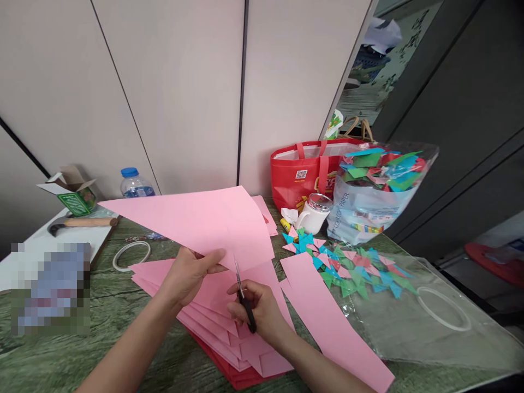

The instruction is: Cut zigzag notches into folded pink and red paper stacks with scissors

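Note:
My left hand [192,273] pinches the near edge of a pink paper sheet [204,218], which is raised at a tilt above the table. In my right hand [260,308] is a pair of scissors [245,308] with black handles. Their blades meet the sheet's near edge, just right of my left thumb. Below both hands lies a fanned stack of pink paper [221,333], with red paper [235,376] under it. Two long pink strips [327,311] rest to the right of the stack.
Folded paper pieces [352,267] lie right, beside a clear plastic bag [409,322]. Behind stand a white mug [313,215], a red bag [292,174] and a filled bag [360,213]. At left are a tape roll [131,256], a hammer-like tool [84,222] and a bottle [135,185].

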### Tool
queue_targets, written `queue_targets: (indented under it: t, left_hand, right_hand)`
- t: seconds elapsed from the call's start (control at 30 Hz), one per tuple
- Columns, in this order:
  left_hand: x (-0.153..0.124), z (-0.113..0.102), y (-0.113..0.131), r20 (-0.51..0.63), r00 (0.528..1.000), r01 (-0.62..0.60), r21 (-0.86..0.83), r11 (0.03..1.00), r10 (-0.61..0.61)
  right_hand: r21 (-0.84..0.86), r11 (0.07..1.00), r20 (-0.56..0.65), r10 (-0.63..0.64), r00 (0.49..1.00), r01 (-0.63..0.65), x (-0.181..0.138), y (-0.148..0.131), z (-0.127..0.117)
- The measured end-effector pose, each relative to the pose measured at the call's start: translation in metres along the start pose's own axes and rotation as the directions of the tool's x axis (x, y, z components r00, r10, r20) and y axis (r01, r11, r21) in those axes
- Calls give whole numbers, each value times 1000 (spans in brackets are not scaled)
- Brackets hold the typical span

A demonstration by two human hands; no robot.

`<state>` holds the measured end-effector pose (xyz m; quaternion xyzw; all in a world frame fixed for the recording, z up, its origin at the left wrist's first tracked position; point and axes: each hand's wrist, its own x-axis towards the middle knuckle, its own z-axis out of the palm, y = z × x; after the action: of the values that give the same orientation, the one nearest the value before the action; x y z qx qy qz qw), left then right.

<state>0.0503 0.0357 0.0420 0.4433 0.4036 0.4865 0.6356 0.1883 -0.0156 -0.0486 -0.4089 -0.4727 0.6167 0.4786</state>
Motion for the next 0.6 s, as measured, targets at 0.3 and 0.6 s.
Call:
queue_targets:
  t: [0.3,0.6]
  left_hand:
    - [0,-1,-5,62,998,24,97,995,-30]
    - [-2,4,-7,68,997,13,81,997,-19]
  right_hand:
    - [62,998,8,-10,1000,9,-4,-8,0]
    - [61,998,2,-22,1000,22,-4,-10,0]
